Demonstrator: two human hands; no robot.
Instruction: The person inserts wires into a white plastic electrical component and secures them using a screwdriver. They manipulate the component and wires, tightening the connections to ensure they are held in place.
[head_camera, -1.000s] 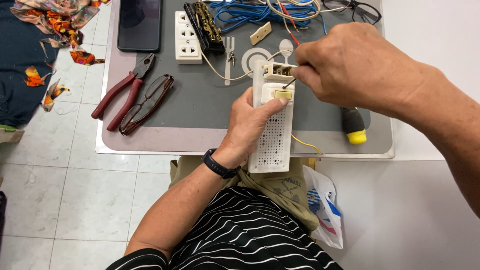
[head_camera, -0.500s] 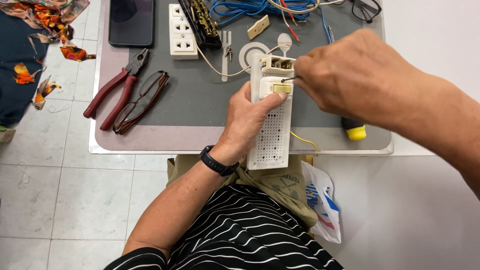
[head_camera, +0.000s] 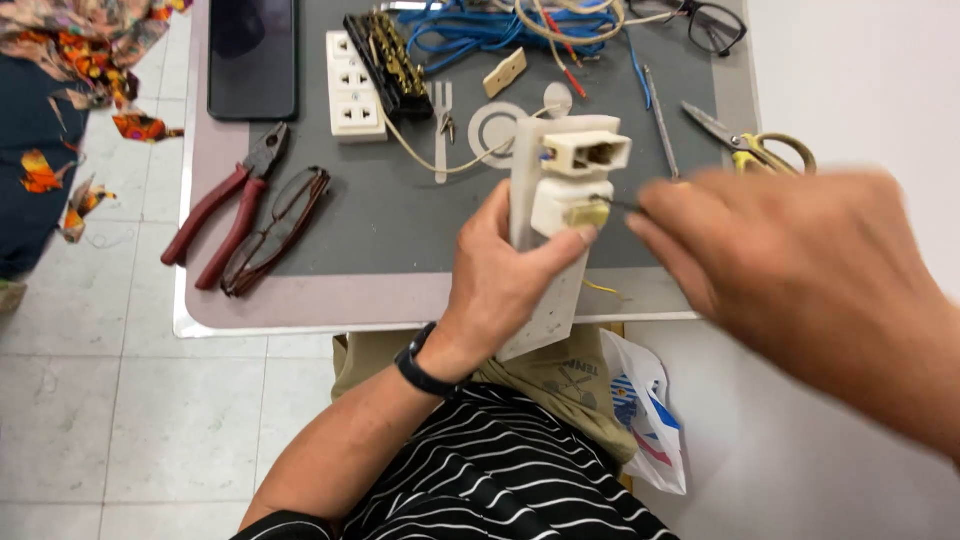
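**Socket plate held over the table edge**

The left hand (head_camera: 505, 290) is clamped on a white socket plate (head_camera: 555, 240), upright above the grey mat (head_camera: 400, 220). The right hand (head_camera: 800, 270) pinches a thin tool at its terminal. Light, rigid plastic, probably brittle; best gripped by the edges.

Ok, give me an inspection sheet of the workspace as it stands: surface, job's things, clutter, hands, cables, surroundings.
Surface: grey mat on a white table, crowded along the far edge.
Job's things: white socket panel held upright, tilted; thin tool tip at its yellowish lower module.
Clutter: red pliers, folded glasses, dark phone, white outlet strip, scissors, black spectacles.
Hands: left hand grips the panel, thumb on the module; right hand blurred, pinching the tool.
Cables: blue wires tangled at the far edge; a beige lead runs to the panel.
Surroundings: tiled floor, patterned cloth left, plastic bag by the lap.
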